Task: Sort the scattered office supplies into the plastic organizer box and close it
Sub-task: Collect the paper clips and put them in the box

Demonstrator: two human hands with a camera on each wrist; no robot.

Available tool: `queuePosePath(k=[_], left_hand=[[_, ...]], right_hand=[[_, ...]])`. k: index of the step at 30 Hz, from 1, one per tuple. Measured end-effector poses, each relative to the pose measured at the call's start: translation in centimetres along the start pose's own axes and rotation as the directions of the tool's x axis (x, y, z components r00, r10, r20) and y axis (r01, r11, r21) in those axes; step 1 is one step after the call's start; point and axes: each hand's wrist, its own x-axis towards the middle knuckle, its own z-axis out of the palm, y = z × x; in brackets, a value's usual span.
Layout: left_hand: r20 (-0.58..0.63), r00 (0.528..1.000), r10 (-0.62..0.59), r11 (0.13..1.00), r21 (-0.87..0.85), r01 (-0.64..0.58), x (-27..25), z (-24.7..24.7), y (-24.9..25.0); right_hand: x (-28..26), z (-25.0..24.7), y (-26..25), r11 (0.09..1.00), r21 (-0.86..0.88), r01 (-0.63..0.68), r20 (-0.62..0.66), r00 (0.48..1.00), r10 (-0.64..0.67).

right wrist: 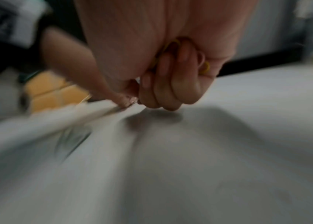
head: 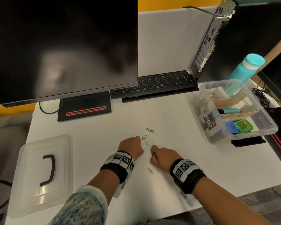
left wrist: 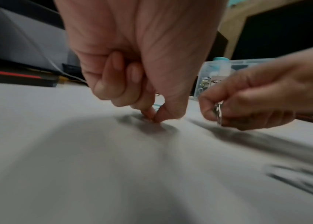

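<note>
left hand (head: 132, 146): fingertips pinched together on worktop (head: 94, 130) beside loose paper clips (head: 146, 138), pinched item too small to tell | right hand (head: 163, 157): curled around gathered clips (left wrist: 218, 112) | organizer box (head: 264, 127): open, far right of worktop | lid (head: 44, 174): flat, near left

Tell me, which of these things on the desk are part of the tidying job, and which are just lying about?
Part of the job: paper clips on the desk, organizer box, its lid, left hand, right hand holding clips.

Just lying about: monitor, keyboard, teal bottle, computer tower.
</note>
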Motion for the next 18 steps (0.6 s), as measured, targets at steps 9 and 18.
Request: queuePosePath(k=[9,18], left_hand=[[0.254,0.955,0.152,-0.156,-0.948,0.277,-0.3,-2.2,-3.8],[0.149,0.984,0.098,-0.142,-0.977,0.162,-1.7,-2.1,-3.7]], right_hand=[[-1.8,-1.5,2.4,-0.138,0.985,-0.103,0.117,0.989,0.091],[-0.6,-1.7,0.7,0.258,0.951,-0.169,0.13,0.978,0.161]])
